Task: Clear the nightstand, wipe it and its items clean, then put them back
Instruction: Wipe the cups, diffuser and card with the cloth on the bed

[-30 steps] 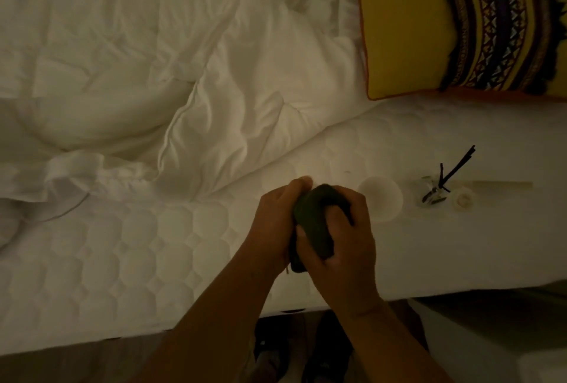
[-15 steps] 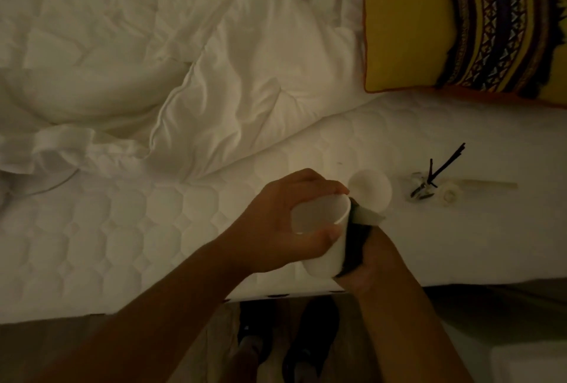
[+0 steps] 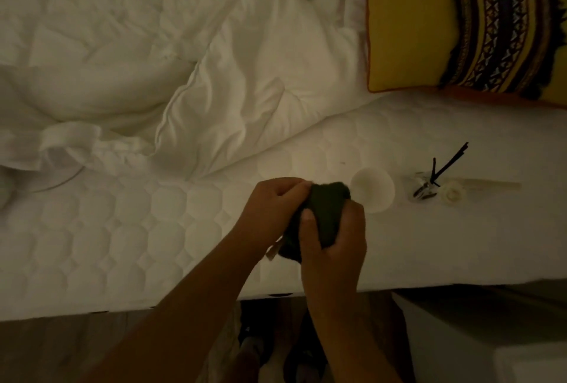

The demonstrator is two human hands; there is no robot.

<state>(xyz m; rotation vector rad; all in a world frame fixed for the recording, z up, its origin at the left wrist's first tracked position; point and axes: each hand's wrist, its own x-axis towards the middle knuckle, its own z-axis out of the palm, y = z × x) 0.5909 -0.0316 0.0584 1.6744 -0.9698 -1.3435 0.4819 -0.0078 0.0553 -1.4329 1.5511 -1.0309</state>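
Over the bed's near edge, my left hand (image 3: 270, 207) and my right hand (image 3: 334, 247) close together around a dark green cloth (image 3: 325, 207). The cloth is wrapped over a white cup, of which only a pale sliver (image 3: 271, 253) shows below my left hand. A second white cup (image 3: 374, 189) lies on the mattress just right of the cloth. Further right lie a small glass diffuser with black sticks (image 3: 425, 187), a little round lid (image 3: 452, 195) and a pale strip (image 3: 491, 184).
A rumpled white duvet (image 3: 184, 60) covers the far and left part of the quilted mattress (image 3: 122, 229). A yellow patterned pillow (image 3: 408, 29) sits at top right. The white nightstand (image 3: 491, 327) is at bottom right, and my feet (image 3: 254, 352) stand on the floor below.
Half a second ago my left hand held the white cup bare with the cloth beside it; now the cloth covers the cup and both hands grip it.
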